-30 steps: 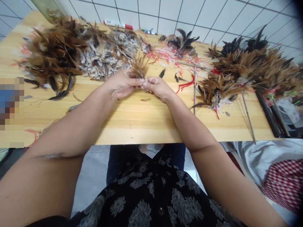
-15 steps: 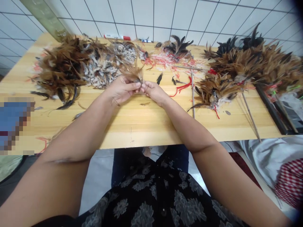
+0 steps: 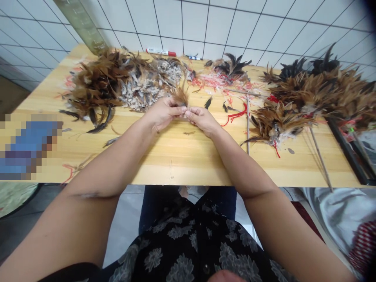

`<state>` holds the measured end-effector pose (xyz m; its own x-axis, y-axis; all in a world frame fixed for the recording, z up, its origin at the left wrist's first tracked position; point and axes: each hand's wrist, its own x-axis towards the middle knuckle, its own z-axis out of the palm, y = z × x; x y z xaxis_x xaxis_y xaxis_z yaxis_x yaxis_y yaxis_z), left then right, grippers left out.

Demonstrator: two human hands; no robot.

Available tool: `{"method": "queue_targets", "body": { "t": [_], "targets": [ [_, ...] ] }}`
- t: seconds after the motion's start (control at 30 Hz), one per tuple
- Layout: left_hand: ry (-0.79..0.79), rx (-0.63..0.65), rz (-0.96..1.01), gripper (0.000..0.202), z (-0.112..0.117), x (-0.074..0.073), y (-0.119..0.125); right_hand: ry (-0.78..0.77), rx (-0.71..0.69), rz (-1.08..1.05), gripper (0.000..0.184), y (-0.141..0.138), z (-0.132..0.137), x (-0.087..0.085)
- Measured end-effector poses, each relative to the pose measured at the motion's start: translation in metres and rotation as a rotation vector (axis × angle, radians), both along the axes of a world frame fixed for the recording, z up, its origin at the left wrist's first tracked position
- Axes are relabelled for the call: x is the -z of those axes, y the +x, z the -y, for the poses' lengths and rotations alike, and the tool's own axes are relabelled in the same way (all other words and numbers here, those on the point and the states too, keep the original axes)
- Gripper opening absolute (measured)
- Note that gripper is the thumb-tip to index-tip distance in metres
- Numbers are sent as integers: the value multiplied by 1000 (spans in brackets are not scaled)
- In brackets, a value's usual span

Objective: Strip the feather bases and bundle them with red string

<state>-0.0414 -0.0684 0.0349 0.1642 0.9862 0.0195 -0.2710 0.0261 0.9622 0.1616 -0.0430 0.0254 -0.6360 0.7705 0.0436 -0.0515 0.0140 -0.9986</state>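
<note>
My left hand (image 3: 163,114) and my right hand (image 3: 202,121) meet over the wooden table (image 3: 170,164), fingertips close together. Both pinch the base of a small tuft of brown feathers (image 3: 180,95) that stands up from between them. Just beyond my hands lies a heap of grey speckled downy feathers (image 3: 148,85), with a larger heap of brown and black feathers (image 3: 96,88) to its left. To the right of my right hand sits a brown feather bunch (image 3: 277,121), and loose red string (image 3: 237,114) lies between it and my hand.
A thin bamboo stick (image 3: 248,125) lies on the table, and another (image 3: 320,158) angles past its front edge. More dark brown feathers (image 3: 320,88) fill the far right. A red-capped marker (image 3: 161,52) lies at the back by the tiled wall (image 3: 223,23). A blurred blue object (image 3: 31,149) sits at the left.
The view has tilted up, so the table and hands sit lower and further right in the picture. My hands stay together on the feather tuft.
</note>
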Motion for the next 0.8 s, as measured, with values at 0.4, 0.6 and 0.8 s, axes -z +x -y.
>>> {"method": "queue_targets", "body": {
  "t": [0.4, 0.6, 0.8],
  "targets": [
    [30, -110, -49, 38, 2, -9, 4, -229, 241, -43, 49, -3, 9, -22],
    [98, -419, -383, 19, -8, -6, -12, -203, 395, -95, 49, 12, -13, -20],
    [301, -346, -561, 11, -3, -2, -20, -42, 580, -62, 63, 37, -36, -27]
  ]
}}
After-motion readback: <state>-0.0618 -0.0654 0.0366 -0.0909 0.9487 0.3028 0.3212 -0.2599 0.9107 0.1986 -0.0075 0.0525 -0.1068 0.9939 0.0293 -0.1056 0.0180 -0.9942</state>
